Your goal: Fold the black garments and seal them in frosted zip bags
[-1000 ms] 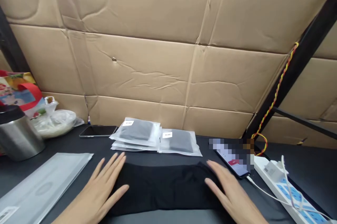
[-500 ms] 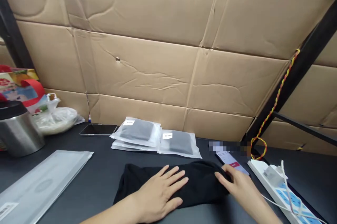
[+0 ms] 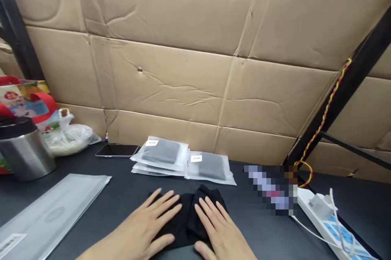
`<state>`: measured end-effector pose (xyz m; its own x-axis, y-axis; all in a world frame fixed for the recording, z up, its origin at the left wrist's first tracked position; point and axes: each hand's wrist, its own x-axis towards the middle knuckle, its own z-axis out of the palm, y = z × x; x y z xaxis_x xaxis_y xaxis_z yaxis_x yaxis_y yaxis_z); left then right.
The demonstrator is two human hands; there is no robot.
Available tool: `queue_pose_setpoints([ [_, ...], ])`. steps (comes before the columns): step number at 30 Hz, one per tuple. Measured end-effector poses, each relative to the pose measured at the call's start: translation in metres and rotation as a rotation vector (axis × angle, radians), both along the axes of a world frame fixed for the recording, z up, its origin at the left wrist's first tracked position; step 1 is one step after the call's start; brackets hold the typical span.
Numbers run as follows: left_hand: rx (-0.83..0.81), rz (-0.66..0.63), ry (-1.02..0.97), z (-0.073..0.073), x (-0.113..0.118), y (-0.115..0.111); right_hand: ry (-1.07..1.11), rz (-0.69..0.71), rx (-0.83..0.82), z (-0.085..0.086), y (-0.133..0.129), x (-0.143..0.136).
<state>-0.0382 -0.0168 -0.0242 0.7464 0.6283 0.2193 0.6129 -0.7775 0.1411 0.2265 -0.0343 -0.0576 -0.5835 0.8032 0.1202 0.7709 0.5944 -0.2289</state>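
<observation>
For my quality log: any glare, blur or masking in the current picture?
Head view: soft light, a pale sheen on the steel mug; a pixelated patch beside the power strip; the black cloth loses detail against the dark tabletop; print on the barcode labels is too small to read.

Fairly bright, even light leaves a soft sheen on the silver steel flask (image 3: pixel 30 156); folds sink dimly into the black cloth (image 3: pixel 187 215). Edges look stretched, and blocky pixels cover one patch on the dark matte table (image 3: pixel 128 195).

a workshop-like place: barcoded bags (image 3: pixel 161 155), cardboard wall (image 3: pixel 171 68), black frame (image 3: pixel 348 89), power strip (image 3: pixel 340 232)
</observation>
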Motion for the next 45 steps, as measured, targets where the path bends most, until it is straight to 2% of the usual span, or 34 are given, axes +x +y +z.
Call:
queue_pose_setpoints([
  [2,0.014,0.068,0.005,-0.005,-0.022,-0.009,0.013,0.022,-0.06,0.007,-0.001,0.006],
  [4,0.026,0.113,-0.005,-0.011,-0.033,-0.015,0.088,-0.03,-0.064,0.014,0.0,0.013],
  [5,0.026,0.122,-0.008,-0.014,-0.034,-0.017,0.15,-0.11,-0.032,0.017,0.001,0.018],
  [8,0.003,0.116,0.011,-0.02,-0.026,-0.019,0.275,-0.466,0.065,0.021,0.007,0.034],
  [9,-0.003,0.109,0.019,-0.021,-0.022,-0.018,0.261,-0.557,0.047,0.02,0.01,0.039],
  [11,-0.01,0.099,0.024,-0.023,-0.013,-0.015,0.181,-0.634,-0.036,0.016,0.014,0.047],
  [14,-0.019,0.097,0.016,-0.024,-0.004,-0.012,0.137,-0.595,-0.08,0.005,0.021,0.055],
  [17,-0.044,0.086,0.011,-0.022,-0.001,-0.013,0.249,-0.555,-0.057,-0.002,0.03,0.069],
  [21,-0.078,0.041,0.02,-0.019,-0.002,-0.017,0.429,-0.525,-0.193,-0.005,0.041,0.097],
  [24,-0.055,0.018,0.001,-0.019,-0.001,-0.021,0.408,-0.561,-0.235,-0.001,0.044,0.107],
  [27,-0.006,0.005,-0.021,-0.02,0.002,-0.023,0.305,-0.652,-0.102,0.014,0.039,0.094],
  [29,0.034,0.003,-0.033,-0.019,0.002,-0.024,0.216,-0.68,0.08,0.029,0.029,0.07],
  [31,0.078,-0.002,-0.032,-0.018,0.002,-0.025,0.154,-0.622,0.262,0.039,0.017,0.037],
  [33,0.109,-0.004,-0.008,-0.018,0.002,-0.025,0.152,-0.485,0.395,0.039,0.006,0.001],
  [35,0.132,-0.007,-0.006,-0.019,0.001,-0.025,0.137,-0.309,0.446,0.027,-0.001,-0.029],
  [37,0.143,-0.004,-0.039,-0.02,0.0,-0.026,0.137,-0.092,0.495,0.01,-0.003,-0.046],
  [39,0.147,0.005,-0.069,-0.021,-0.001,-0.025,0.116,0.105,0.486,-0.001,-0.004,-0.047],
  [40,0.15,0.016,-0.076,-0.021,-0.001,-0.025,0.096,0.152,0.439,-0.003,-0.003,-0.044],
  [43,0.157,0.044,-0.08,-0.023,-0.001,-0.026,0.037,0.168,0.24,0.005,0.0,-0.027],
  [45,0.155,0.053,-0.087,-0.025,0.001,-0.028,0.019,0.203,0.171,0.008,0.004,-0.019],
])
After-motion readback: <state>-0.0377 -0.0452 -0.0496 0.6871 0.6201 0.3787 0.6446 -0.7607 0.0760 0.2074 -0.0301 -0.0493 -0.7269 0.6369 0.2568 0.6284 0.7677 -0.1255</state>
